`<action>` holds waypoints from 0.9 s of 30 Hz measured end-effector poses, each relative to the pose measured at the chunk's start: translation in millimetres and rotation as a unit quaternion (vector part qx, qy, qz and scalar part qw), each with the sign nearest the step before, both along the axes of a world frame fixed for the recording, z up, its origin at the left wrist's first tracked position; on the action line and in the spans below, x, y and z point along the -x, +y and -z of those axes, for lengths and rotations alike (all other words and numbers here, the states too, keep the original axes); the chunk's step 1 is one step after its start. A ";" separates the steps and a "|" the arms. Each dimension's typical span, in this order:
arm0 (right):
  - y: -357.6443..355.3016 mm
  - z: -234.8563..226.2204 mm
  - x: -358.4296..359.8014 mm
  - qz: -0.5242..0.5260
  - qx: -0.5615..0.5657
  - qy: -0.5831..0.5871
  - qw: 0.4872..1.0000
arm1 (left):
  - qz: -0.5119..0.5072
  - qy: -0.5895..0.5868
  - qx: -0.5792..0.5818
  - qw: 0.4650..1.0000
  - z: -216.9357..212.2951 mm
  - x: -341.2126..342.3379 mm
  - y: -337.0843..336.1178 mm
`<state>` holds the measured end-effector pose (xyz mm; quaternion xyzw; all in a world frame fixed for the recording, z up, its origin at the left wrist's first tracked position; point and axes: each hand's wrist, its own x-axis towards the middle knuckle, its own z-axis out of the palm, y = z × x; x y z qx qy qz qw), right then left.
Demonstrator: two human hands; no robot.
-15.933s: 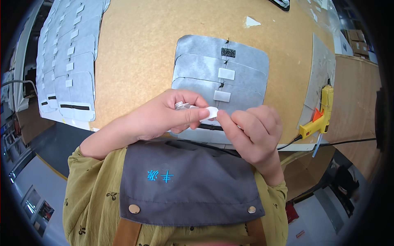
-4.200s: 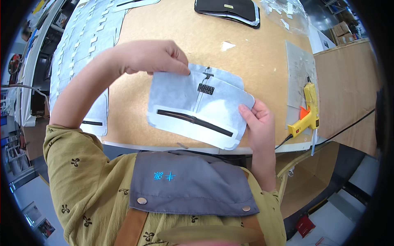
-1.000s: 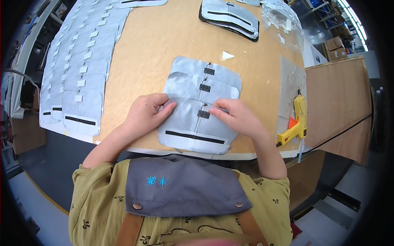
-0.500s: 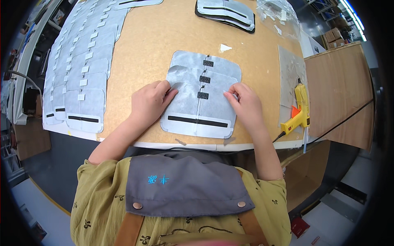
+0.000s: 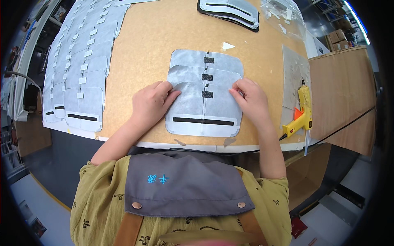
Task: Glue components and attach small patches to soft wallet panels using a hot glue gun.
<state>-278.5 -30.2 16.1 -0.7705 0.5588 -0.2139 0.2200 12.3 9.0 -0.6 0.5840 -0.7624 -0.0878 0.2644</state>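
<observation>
Three light-grey fabric panels with rounded corners overlap in a stepped stack in front of me. The nearest panel has a black strip along its lower edge. Each panel carries a small dark textured patch near its middle seam, with a little dark tab above it. My left hand is closed, thumb against fingers, at the nearest panel's left edge. At the opposite edge my right hand pinches the same panel. The fingertips' exact grip is partly hidden.
Rows of overlapping grey panels with white tags cover the table's left side. A stack of black-edged panels lies at the back. On the right are a yellow glue gun, its cable, and a plastic bag with white scraps.
Both hands have shifted the nearest panel slightly right and turned it straighter. Its patch now lines up more closely with the patches behind it.
</observation>
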 end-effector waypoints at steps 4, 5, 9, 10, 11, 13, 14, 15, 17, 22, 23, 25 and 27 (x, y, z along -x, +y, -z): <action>-1.1 -1.2 2.6 -0.017 -0.010 -0.002 1.000 | -0.005 0.004 -0.008 1.000 -1.4 -0.5 -1.0; -1.6 -1.4 3.5 -0.020 -0.017 -0.002 1.000 | -0.007 -0.004 -0.012 1.000 -2.1 -0.3 -1.2; 0.4 -1.6 8.2 -0.017 -0.020 0.004 1.000 | 0.005 -0.007 -0.003 1.000 0.2 0.0 -2.2; 2.4 -2.9 9.5 0.011 -0.001 -0.019 1.000 | -0.021 0.011 -0.025 0.999 -1.6 1.8 -2.1; 5.3 -4.5 12.0 0.039 0.019 -0.042 0.998 | -0.046 0.030 -0.046 0.997 -3.1 3.6 -1.8; 14.3 -10.2 27.4 0.129 0.044 -0.052 0.989 | -0.055 0.062 -0.018 0.996 3.1 -3.0 1.0; 20.9 -13.0 39.7 0.211 0.060 -0.066 0.973 | -0.071 0.092 0.000 0.993 5.7 -6.6 3.0; 26.4 -14.5 59.8 0.259 0.096 -0.028 0.961 | -0.066 0.097 0.005 0.993 5.5 -8.4 3.0; 46.3 -15.5 106.6 0.357 0.144 0.061 0.921 | -0.099 0.175 -0.051 0.978 2.8 -11.9 2.5; 88.3 5.9 160.4 0.516 0.090 0.148 0.839 | -0.072 0.227 -0.049 0.970 1.9 -11.5 -2.5; 88.4 2.5 159.4 0.516 0.093 0.147 0.839 | -0.065 0.233 -0.049 0.969 2.0 -11.0 -2.6; 85.9 -8.6 153.2 0.561 -0.019 0.171 0.810 | -0.059 0.239 -0.043 0.968 3.0 -11.2 -2.4; 81.2 -10.6 150.3 0.548 -0.032 0.145 0.823 | -0.046 0.235 -0.031 0.971 5.4 -12.2 -2.8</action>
